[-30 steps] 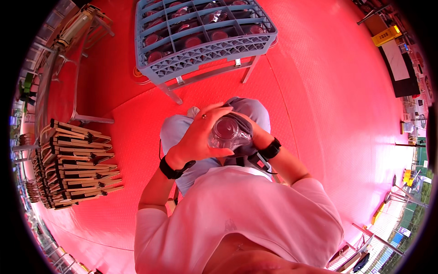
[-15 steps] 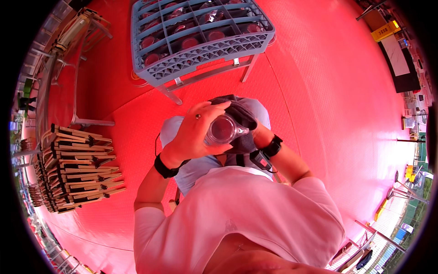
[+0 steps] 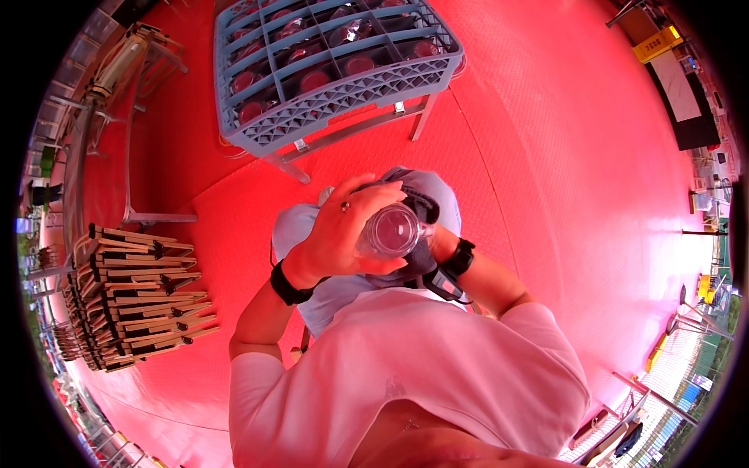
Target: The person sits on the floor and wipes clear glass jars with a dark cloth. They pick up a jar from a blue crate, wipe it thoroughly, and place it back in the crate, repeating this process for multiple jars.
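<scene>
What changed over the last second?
The cup has turned in the left hand, its round end shifting slightly right and down in view. No visible release; cloth stays by the right hand. The rack slid left in view, likely camera motion.

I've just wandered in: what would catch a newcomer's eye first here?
The bright red textured floor fills most of the view. A blue-grey plastic compartment rack sits at top centre; below it, mid-picture, the left hand holds a clear round vessel beside a dark grey cloth. Slim tan-and-black folded frames crowd the left side.
</scene>
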Action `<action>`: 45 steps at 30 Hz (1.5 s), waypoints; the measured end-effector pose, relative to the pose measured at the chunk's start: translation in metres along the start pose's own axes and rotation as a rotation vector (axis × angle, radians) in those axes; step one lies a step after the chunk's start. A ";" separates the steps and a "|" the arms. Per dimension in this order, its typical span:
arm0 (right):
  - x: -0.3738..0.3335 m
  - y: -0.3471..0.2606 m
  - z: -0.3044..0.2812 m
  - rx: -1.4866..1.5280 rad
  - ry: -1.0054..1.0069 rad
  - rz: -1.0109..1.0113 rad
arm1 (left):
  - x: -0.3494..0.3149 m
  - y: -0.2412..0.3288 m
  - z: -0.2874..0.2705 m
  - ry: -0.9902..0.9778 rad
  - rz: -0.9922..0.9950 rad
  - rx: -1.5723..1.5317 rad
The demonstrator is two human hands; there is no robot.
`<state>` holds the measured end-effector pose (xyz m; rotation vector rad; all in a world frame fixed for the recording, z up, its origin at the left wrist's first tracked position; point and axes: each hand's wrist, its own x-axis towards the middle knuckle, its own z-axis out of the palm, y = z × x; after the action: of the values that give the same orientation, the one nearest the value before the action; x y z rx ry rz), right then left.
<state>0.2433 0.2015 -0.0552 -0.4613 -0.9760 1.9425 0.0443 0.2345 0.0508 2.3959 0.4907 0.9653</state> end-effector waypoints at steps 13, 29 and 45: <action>0.003 -0.011 0.004 -0.103 0.014 0.110 | 0.016 -0.014 0.002 0.075 0.014 0.061; 0.000 -0.058 -0.014 -0.545 0.219 -0.095 | 0.045 -0.041 -0.002 0.129 -0.117 -0.154; 0.013 -0.097 -0.038 -0.472 0.380 -0.179 | 0.078 -0.053 -0.004 0.135 -0.100 -0.070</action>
<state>0.3142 0.2588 -0.0020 -0.9384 -1.1725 1.3884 0.0871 0.3174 0.0646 2.2318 0.6103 1.0853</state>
